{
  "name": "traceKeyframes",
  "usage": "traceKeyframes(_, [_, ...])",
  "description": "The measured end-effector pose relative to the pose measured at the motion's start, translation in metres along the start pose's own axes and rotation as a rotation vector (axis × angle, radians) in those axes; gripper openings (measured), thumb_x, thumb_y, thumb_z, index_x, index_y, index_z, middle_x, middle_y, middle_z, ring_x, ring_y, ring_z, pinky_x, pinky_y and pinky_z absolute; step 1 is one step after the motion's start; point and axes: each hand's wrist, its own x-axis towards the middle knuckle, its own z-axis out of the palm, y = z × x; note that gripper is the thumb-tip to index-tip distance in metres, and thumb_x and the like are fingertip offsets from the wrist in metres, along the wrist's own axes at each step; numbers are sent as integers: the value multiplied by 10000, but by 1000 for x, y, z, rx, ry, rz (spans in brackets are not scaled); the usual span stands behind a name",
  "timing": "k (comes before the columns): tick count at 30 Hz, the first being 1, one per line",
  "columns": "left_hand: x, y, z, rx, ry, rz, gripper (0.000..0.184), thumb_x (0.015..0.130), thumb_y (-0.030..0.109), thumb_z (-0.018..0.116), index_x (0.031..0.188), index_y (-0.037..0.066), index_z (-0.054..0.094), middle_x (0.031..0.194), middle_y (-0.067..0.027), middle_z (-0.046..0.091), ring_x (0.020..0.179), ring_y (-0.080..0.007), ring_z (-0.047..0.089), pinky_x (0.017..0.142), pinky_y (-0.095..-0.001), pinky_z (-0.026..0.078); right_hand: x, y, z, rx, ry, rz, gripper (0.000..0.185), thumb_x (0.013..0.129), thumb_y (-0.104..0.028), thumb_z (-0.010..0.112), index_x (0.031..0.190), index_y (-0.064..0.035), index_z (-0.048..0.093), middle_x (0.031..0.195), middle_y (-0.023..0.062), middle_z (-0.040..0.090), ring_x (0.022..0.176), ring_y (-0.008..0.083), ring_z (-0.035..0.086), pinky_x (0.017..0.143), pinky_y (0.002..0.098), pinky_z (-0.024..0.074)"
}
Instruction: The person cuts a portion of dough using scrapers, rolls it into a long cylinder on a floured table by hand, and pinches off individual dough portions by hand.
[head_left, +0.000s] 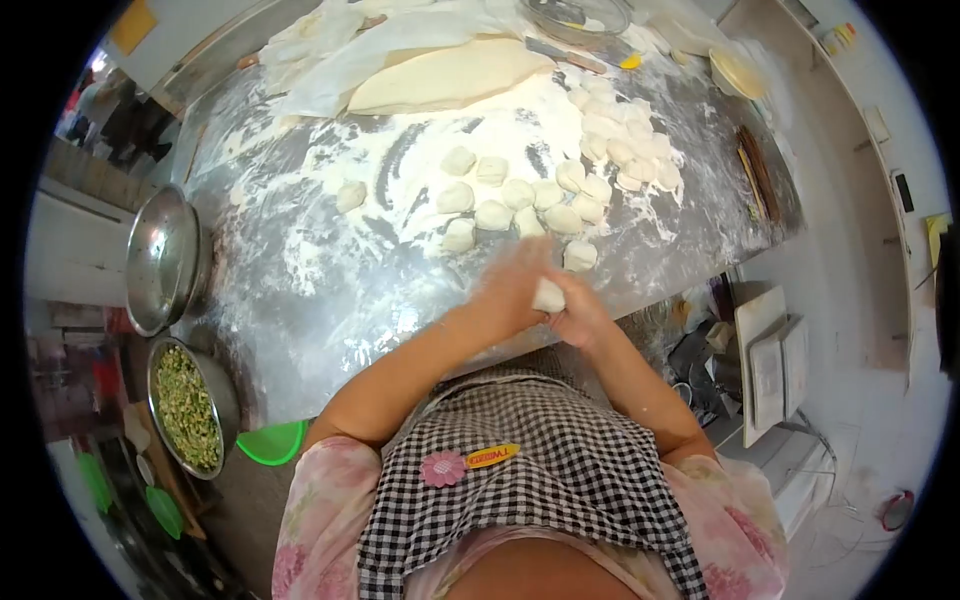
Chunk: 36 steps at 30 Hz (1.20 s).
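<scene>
Between my two hands, over the near edge of the floured table, is a white piece of dough (548, 296). My right hand (580, 310) has its fingers wrapped round the dough from the right. Coming in from the left, my left hand (512, 283) is smeared by motion, so its fingers cannot be made out. Just beyond my hands, several small dough pieces (493, 214) lie in loose rows on the flour, one (580, 255) close to my right hand. A large flat sheet of dough (450, 80) lies at the far side, partly under cloth.
Two metal bowls stand at the left, one empty-looking (160, 260) and one with chopped green filling (187, 408). A knife (565, 56) lies at the far side near a round glass lid (580, 15). Thin sticks (757, 175) lie at the right edge.
</scene>
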Motion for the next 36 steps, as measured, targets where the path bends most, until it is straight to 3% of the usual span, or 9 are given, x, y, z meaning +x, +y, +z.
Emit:
traceKeyframes(4, [4, -3, -1, -230, -340, -381, 522, 720, 225, 752, 1171, 31, 574, 1005, -180, 656, 985, -287, 623, 862, -403, 481, -16, -22, 29, 210, 120, 310, 230, 935, -243, 557, 977, -35, 647, 924, 57, 667, 816, 182, 629, 702, 320, 514])
traceKeyframes(7, [25, 12, -26, -404, -499, -498, 316, 777, 226, 675, 1007, 16, 623, 914, -136, 668, 817, -269, 644, 660, -366, 492, -22, -58, 41, -678, 280, -200, 155, 876, -171, 613, 931, -33, 657, 917, 89, 666, 787, 206, 632, 686, 332, 508])
traceKeyframes(10, [28, 3, -12, -683, -640, -516, 232, 763, 126, 656, 971, 29, 628, 870, -82, 646, 796, -164, 615, 616, -296, 467, -27, -67, 45, -1058, 237, -672, 111, 793, -106, 659, 875, -30, 656, 882, 123, 648, 757, 256, 626, 667, 338, 503])
traceKeyframes(16, [12, 13, 13, -1243, -467, -502, 267, 703, 12, 678, 964, 42, 629, 874, -30, 632, 834, -115, 576, 664, -271, 481, -30, -65, 25, -947, 170, -590, 157, 715, -105, 725, 823, -30, 640, 836, 120, 640, 751, 272, 618, 657, 341, 508])
traceKeyframes(19, [18, 27, 7, -1144, -476, -468, 291, 721, 35, 667, 1008, 44, 618, 945, -82, 657, 863, -167, 618, 711, -296, 501, -31, -78, 17, -934, 192, -630, 158, 692, -75, 724, 810, -26, 632, 818, 121, 634, 736, 274, 614, 639, 347, 506])
traceKeyframes(25, [46, 62, 2, -272, -558, -186, 243, 756, 123, 630, 988, 52, 628, 998, -169, 648, 940, -308, 635, 752, -359, 513, -2, -36, -24, -1057, 435, -438, 126, 734, -167, 645, 772, -50, 615, 899, 127, 605, 835, 302, 581, 737, 420, 470])
traceKeyframes(28, [63, 124, -33, -213, -480, 499, 276, 742, 217, 676, 971, 68, 640, 991, -114, 639, 940, -292, 613, 753, -384, 496, 42, -38, -64, -1424, 523, -475, 153, 782, -185, 617, 807, -35, 620, 975, 144, 594, 913, 285, 563, 795, 438, 447])
traceKeyframes(31, [87, 138, -41, -280, -155, 519, 461, 677, 195, 728, 1083, 33, 581, 1021, -169, 603, 1029, -351, 571, 830, -414, 465, 59, -59, -64, -545, 423, -458, 201, 862, -226, 576, 796, -42, 622, 959, 124, 604, 913, 242, 551, 771, 426, 447])
traceKeyframes(36, [91, 43, -24, -188, -19, 109, 672, 645, 225, 764, 1231, 28, 498, 1197, -206, 513, 1151, -378, 466, 976, -457, 357, 41, -59, -70, 529, -63, 485, 244, 944, -278, 508, 868, -66, 603, 991, 75, 618, 964, 212, 549, 836, 408, 458])
